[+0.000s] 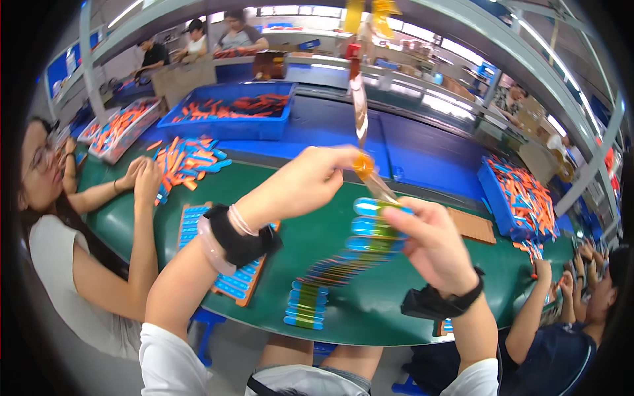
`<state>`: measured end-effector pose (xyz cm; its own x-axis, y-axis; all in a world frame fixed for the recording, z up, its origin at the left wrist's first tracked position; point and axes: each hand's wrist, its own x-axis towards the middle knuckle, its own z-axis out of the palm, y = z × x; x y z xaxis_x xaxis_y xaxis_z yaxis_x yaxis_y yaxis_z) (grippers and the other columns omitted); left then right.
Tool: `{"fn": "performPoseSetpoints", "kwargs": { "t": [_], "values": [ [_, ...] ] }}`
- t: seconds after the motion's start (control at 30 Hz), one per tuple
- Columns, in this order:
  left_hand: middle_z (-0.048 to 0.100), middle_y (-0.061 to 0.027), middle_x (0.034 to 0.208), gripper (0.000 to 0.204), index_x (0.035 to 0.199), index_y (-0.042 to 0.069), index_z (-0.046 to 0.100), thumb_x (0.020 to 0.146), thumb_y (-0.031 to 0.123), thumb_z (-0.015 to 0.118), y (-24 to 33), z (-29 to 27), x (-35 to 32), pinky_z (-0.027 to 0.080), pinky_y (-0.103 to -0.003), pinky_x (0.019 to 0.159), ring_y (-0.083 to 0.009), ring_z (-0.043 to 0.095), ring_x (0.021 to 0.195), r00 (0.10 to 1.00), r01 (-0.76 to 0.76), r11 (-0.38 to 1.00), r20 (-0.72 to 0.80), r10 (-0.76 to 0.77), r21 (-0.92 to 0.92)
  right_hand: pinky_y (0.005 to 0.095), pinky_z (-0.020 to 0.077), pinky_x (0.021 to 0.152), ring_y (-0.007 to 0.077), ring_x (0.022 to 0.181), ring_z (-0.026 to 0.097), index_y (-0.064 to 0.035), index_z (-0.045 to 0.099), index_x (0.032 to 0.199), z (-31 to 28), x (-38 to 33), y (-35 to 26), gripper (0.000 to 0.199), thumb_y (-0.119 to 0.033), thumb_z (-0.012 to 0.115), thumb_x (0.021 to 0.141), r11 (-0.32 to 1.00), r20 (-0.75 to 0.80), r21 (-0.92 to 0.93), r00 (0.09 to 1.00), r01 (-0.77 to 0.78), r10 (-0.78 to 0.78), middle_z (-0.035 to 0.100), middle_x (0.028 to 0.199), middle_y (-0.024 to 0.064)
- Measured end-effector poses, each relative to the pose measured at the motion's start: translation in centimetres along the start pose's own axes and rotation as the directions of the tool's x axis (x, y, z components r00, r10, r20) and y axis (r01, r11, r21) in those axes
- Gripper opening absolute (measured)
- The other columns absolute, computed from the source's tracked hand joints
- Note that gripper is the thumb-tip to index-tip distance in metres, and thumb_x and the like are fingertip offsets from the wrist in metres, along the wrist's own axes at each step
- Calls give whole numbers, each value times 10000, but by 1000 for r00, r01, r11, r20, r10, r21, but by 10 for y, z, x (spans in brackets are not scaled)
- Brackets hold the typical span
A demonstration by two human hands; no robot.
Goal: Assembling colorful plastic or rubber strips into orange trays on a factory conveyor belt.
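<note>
left hand (305, 181) pinches the orange end (362, 164) of a clear strip (360, 109), fingers closed on it; strip's long axis runs up and away from the hand. right hand (432, 241), just below and to the right, grips a long band of blue capsules (370, 228) between thumb and fingers; band trails down-left to the green table (310, 231). left hand is nearer the strip. counted: one strip, one band, one orange tray (231, 280) under the left wrist, two blue bins (231, 109).
</note>
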<state>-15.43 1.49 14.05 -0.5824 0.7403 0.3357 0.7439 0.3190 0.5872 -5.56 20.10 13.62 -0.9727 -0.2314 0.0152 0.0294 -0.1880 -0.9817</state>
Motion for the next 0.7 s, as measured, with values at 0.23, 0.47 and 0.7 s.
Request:
{"fn": "performPoseSetpoints", "kwargs": {
  "t": [0.23, 0.47, 0.7],
  "values": [
    [454, -212, 1113, 495, 1164, -59, 386, 730, 63, 591, 44, 30, -123, 351, -395, 886, -351, 422, 1050, 902, 292, 904, -402, -154, 311, 238, 453, 698, 106, 759, 570, 53, 553, 992, -10, -25, -9, 234, -100, 563, 815, 991, -42, 132, 999, 12, -7, 612, 878, 78],
    [301, -204, 1212, 844, 1222, -69, 225, 616, 180, 756, 18, 124, -226, 249, -418, 940, -343, 311, 1098, 427, 778, 625, -781, -457, 60, 242, 457, 663, 93, 745, 557, 36, 555, 877, 0, -17, 13, 229, -185, 501, 857, 983, -142, 180, 990, 22, 4, 595, 854, 65],
    [342, -186, 1087, 872, 1189, -70, 228, 568, 184, 785, -2, 137, -212, 275, -402, 914, -327, 341, 1033, 292, 804, 589, -814, -503, -76, 235, 444, 630, 86, 689, 543, 23, 566, 832, -7, -24, 15, 178, -149, 519, 840, 993, -121, 121, 993, 14, 1, 589, 796, 51]
  ]
}}
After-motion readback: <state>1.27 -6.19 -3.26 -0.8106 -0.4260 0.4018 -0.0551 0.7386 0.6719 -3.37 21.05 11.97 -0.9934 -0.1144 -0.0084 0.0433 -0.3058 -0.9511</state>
